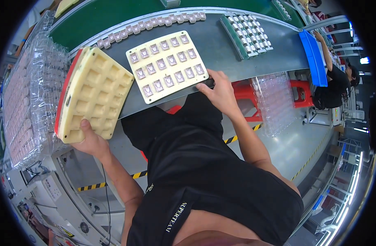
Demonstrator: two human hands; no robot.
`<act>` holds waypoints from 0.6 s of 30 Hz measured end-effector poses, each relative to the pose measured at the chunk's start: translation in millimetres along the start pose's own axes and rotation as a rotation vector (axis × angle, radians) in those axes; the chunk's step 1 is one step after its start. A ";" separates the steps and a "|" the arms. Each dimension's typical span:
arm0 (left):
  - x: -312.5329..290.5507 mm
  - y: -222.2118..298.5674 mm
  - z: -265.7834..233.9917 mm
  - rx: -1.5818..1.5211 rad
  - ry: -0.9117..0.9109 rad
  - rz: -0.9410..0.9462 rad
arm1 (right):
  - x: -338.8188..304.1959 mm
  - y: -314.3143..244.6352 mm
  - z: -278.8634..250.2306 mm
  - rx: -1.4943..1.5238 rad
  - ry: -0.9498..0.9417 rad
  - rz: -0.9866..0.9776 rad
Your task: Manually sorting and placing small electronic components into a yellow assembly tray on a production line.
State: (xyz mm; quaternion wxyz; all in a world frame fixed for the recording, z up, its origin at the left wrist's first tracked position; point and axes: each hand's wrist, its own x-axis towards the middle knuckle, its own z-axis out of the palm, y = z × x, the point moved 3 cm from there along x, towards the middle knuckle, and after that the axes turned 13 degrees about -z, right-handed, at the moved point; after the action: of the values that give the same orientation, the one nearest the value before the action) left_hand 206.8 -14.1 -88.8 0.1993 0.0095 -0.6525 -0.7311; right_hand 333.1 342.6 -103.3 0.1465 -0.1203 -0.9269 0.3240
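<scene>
My left hand [91, 141] grips the lower corner of a thick cream tray [84, 105] with empty square pockets and a red layer along its back. The thumb lies on its front face, and the tray is tilted up at the left end of the bench. A second cream tray [166, 91] lies flat on the bench, with small clear pieces [161, 64] seated in rows of pockets. My right hand [220, 90] is closed round that tray's near right corner, thumb at the near edge and fingers along the side.
Behind the flat tray a row of small clear pieces [148, 24] lines the bench's metal rail. To the right are a green rack of white-and-silver parts [250, 36] and a blue bin [313, 57]. Clear plastic trays [30, 98] pile at left. Red stools [246, 98] stand below.
</scene>
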 end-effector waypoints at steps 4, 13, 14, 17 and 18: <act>-4.8 16.6 9.4 -0.142 -0.035 -0.162 | -0.6 4.7 3.6 -0.022 0.055 -0.012; -6.2 -13.4 -25.6 -0.061 0.008 -0.699 | -8.2 3.0 13.2 -0.093 0.140 -0.031; -6.0 -13.7 -26.2 -0.056 0.008 -0.701 | -10.7 2.8 13.0 -0.095 0.167 -0.059; -5.4 -14.8 -26.9 -0.031 0.000 -0.704 | -20.5 -0.7 14.1 -0.046 0.187 -0.033; -4.5 -14.8 -26.6 -0.034 -0.006 -0.706 | -24.3 -2.2 15.3 0.004 0.181 0.015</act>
State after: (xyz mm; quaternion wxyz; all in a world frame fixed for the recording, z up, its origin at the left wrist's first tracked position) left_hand 214.1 -37.0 -107.9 -0.0675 0.2291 -0.5973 -0.7656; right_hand 350.0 324.6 -118.1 0.2276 -0.1558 -0.9083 0.3146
